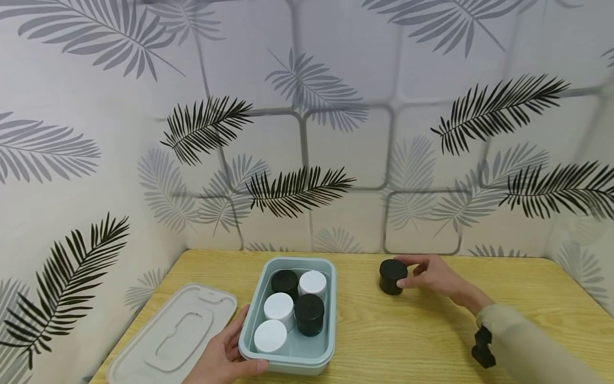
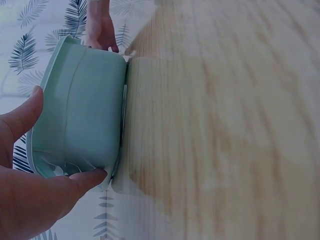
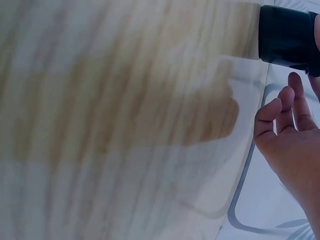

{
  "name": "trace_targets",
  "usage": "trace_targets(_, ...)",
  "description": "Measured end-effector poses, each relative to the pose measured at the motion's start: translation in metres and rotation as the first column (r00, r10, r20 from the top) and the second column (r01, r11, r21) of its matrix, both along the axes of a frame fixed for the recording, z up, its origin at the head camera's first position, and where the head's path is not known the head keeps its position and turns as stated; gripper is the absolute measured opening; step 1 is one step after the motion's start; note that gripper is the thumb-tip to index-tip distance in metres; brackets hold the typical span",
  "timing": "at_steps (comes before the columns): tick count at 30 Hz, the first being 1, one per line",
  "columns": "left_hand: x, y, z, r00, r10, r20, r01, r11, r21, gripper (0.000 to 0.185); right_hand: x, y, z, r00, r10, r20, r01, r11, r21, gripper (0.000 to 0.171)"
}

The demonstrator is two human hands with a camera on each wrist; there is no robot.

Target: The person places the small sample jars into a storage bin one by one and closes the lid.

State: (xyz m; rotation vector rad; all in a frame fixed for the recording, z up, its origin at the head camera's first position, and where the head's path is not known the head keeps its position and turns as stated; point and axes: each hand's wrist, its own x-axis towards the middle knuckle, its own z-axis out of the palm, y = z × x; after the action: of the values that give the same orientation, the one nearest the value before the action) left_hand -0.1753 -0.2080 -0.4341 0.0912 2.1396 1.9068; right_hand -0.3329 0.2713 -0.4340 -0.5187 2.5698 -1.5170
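Note:
A light blue plastic box (image 1: 288,360) stands on the table, holding three white round jars (image 1: 278,308) and two black ones (image 1: 309,314). My left hand (image 1: 223,352) grips its near left corner. In the left wrist view the thumb is at the rim of the box (image 2: 95,105) and a finger lies low against its side. To the right of the box, my right hand (image 1: 438,277) pinches a black round jar (image 1: 392,277) between thumb and fingers. That black jar (image 3: 287,37) stands upright at the tabletop in the right wrist view, the other fingers loosely bent beside it.
A pale flat lid (image 1: 179,330) lies on the table left of the box. Behind the wooden table (image 1: 364,330) rises a wall (image 1: 345,144) with a leaf pattern, close to the black jar. A black band (image 1: 483,346) is on the right sleeve.

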Motion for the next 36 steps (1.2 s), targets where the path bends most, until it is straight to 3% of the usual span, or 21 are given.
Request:
trace_targets(19, -0.001, -0.003, -0.004, 1.000, -0.016, -0.015, 0.016, 1.000, -0.009, 0.111, 0.018, -0.014, -0.003, 0.998, -0.065, 0.025, 0.066, 0.996, -0.065, 0.063)
trace_targets(36, 0.002, -0.001, -0.001, 0.999, -0.010, -0.031, 0.011, 1.000, 0.013, 0.108, 0.062, -0.052, 0.034, 0.999, -0.006, 0.041, 0.009, 0.995, -0.096, 0.059)
